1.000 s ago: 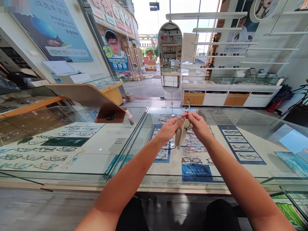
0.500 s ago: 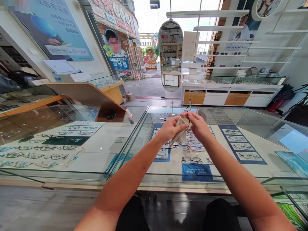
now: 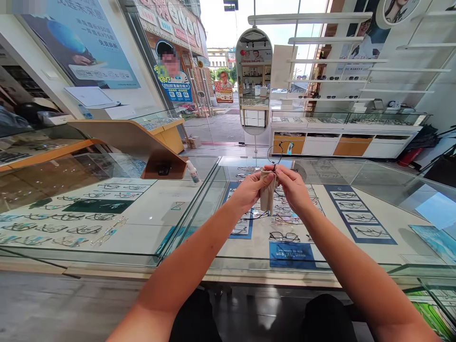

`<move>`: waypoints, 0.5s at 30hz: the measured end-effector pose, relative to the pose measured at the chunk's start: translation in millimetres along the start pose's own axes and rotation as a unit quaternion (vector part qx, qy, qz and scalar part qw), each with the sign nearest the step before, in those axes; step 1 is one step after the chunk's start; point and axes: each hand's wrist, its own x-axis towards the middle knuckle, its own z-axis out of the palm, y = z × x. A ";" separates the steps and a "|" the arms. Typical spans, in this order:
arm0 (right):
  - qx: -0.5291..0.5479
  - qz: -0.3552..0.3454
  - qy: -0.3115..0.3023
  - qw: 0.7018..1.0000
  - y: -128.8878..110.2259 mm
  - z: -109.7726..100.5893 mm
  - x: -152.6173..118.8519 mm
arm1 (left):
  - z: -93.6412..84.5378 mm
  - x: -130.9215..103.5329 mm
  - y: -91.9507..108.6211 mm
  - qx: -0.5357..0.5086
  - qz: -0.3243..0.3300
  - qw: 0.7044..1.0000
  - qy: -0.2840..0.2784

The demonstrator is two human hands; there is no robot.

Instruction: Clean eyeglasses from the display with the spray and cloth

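Above the glass counter, my left hand (image 3: pixel 252 190) is closed on a beige cloth (image 3: pixel 267 194), which hangs down between my hands. My right hand (image 3: pixel 291 185) is closed in a pinch on a thin-framed pair of glasses (image 3: pixel 275 160) right beside the cloth. A round lens rim and a temple with a small bluish tag stick up above my fingertips. The fingers hide the lower part of the frame. Beneath my hands, inside the case, lie rows of glasses, with one dark pair (image 3: pixel 284 236) near the front above a blue card (image 3: pixel 292 255).
The glass counter (image 3: pixel 374 190) spans the view. A small white spray bottle (image 3: pixel 193 172) stands left of my hands, near a brown slanted stand (image 3: pixel 142 142). More glasses (image 3: pixel 83 230) lie at the left. An oval mirror (image 3: pixel 254 80) and a white display cabinet (image 3: pixel 322 144) stand farther back.
The glasses have turned and now stand higher above my fingers. The cloth, spread to the left before, now hangs straighter and narrower. My left hand has shifted slightly.
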 end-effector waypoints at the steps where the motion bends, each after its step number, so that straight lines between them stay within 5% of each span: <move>1: 0.000 0.002 0.002 1.000 -0.7 -0.2 0.0 | -1.0 0.4 -0.4 -0.014 -0.005 1.000 -0.001; 15: 0.122 0.066 0.010 0.990 -11.7 -0.6 1.3 | 5.6 -6.7 6.0 -0.015 0.003 0.999 -0.035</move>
